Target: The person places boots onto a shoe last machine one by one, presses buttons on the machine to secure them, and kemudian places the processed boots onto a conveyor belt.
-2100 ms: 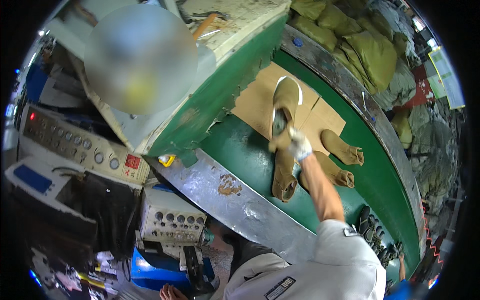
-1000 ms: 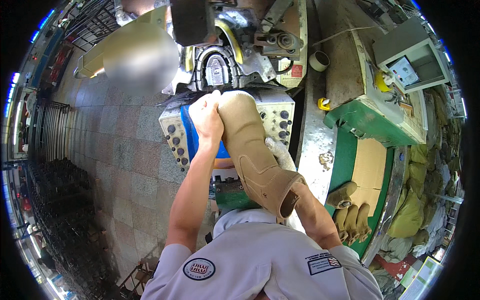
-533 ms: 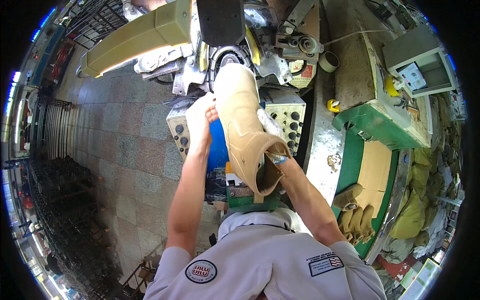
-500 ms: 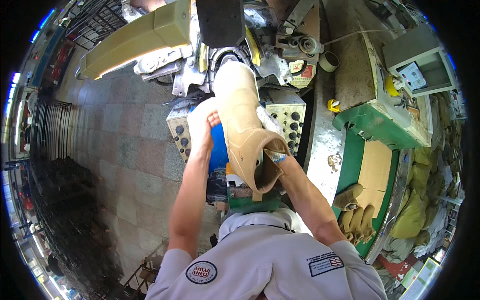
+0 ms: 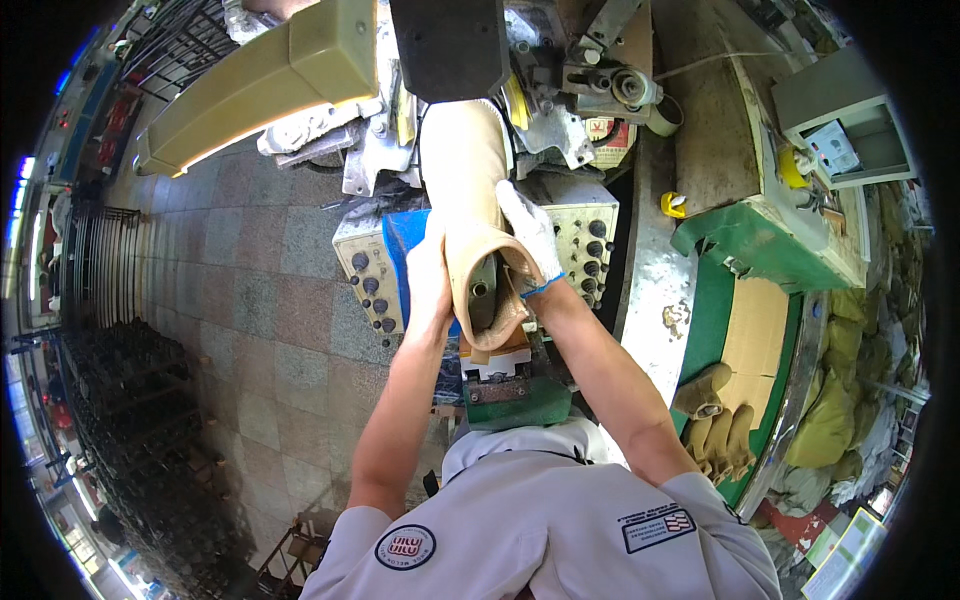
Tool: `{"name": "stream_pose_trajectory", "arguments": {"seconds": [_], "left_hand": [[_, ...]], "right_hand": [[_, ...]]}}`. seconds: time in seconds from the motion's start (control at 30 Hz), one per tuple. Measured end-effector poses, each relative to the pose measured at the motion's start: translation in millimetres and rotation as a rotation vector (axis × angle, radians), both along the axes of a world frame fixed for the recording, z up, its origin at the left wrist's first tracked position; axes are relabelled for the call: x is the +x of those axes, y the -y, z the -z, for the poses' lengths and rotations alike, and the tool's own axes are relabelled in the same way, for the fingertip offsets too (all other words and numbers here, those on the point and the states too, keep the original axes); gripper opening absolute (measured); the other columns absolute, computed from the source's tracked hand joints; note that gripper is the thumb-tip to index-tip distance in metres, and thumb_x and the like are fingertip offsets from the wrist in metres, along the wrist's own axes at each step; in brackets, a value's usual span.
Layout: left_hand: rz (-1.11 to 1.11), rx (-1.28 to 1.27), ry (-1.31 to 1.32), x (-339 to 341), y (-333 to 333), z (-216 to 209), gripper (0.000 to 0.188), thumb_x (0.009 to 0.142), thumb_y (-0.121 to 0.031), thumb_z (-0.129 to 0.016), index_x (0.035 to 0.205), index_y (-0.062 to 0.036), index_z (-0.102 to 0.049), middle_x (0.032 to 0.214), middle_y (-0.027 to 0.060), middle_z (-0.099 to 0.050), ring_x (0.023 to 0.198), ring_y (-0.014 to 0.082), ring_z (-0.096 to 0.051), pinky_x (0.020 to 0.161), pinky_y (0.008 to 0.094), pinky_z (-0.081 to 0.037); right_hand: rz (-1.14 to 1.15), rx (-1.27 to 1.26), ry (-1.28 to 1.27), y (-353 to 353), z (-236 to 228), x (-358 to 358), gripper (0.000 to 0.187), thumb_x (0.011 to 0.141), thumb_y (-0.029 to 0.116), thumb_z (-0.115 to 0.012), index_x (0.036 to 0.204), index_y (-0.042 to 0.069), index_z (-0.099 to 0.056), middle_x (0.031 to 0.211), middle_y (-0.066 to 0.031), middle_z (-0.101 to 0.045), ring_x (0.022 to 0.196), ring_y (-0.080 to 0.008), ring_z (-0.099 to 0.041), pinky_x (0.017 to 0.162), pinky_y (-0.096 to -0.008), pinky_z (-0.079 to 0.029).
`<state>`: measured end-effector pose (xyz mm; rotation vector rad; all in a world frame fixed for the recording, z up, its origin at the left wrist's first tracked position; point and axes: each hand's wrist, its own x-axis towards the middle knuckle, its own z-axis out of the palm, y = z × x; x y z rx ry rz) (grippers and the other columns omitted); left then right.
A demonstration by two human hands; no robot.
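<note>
A tan boot upper (image 5: 468,190) stands mounted on the machine (image 5: 470,70) in front of me, its toe end pushed up under the dark machine head. My left hand (image 5: 428,280) grips the boot's left side near the open collar. My right hand (image 5: 530,232), in a white glove, holds the right side of the collar. Inside the opening a metal support shows.
Two control panels with black knobs (image 5: 365,285) flank the boot. To the right is a steel-edged green table (image 5: 715,300) with cardboard and several tan boots (image 5: 715,420). A pile of olive material (image 5: 835,420) lies beyond. Dark racks (image 5: 120,400) line the tiled floor at left.
The boot was picked off the green table, swung over to the machine, and has been pushed upward onto it; both hands have slid up with it toward the machine head.
</note>
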<state>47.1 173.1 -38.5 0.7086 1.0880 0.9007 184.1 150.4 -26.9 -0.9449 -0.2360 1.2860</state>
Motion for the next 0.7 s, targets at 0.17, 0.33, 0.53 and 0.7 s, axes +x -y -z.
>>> {"name": "stream_pose_trajectory", "arguments": {"seconds": [0.17, 0.33, 0.53, 0.7], "left_hand": [[0.123, 0.066, -0.01, -10, 0, 16, 0.049, 0.11, -0.037, -0.045, 0.125, 0.0051, -0.064, 0.115, 0.014, -0.072, 0.099, 0.0181, -0.07, 0.086, 0.0344, -0.057], [0.136, 0.144, -0.071, -14, -5, 28, 0.048, 0.109, -0.036, -0.047, 0.121, 0.0067, -0.066, 0.107, 0.0136, -0.073, 0.09, 0.0186, -0.071, 0.079, 0.0334, -0.057], [0.129, 0.139, -0.052, -11, -6, 28, 0.041, 0.109, -0.031, -0.048, 0.12, 0.0051, -0.066, 0.105, 0.0123, -0.073, 0.087, 0.0166, -0.07, 0.077, 0.0312, -0.057], [0.125, 0.106, -0.055, -15, -10, 19, 0.047, 0.11, -0.034, -0.046, 0.115, 0.0071, -0.067, 0.101, 0.0127, -0.074, 0.083, 0.0158, -0.07, 0.075, 0.0319, -0.056]], "right_hand": [[-0.007, 0.059, 0.24, -3, -4, 1, 0.039, 0.099, 0.029, -0.066, 0.119, -0.005, -0.068, 0.11, -0.011, -0.071, 0.096, -0.0177, -0.068, 0.085, -0.0323, -0.055], [0.003, 0.015, -0.015, -5, 1, -3, 0.037, 0.1, 0.029, -0.066, 0.116, -0.004, -0.069, 0.109, -0.0102, -0.072, 0.095, -0.0169, -0.068, 0.084, -0.0317, -0.055], [0.008, 0.096, 0.302, -1, -7, -2, 0.035, 0.1, 0.03, -0.065, 0.114, -0.003, -0.071, 0.108, -0.0101, -0.072, 0.094, -0.017, -0.07, 0.085, -0.0318, -0.056], [0.039, -0.044, -0.042, -8, 4, -7, 0.035, 0.1, 0.03, -0.065, 0.112, -0.002, -0.071, 0.108, -0.0102, -0.072, 0.095, -0.0171, -0.069, 0.085, -0.0316, -0.056]]}}
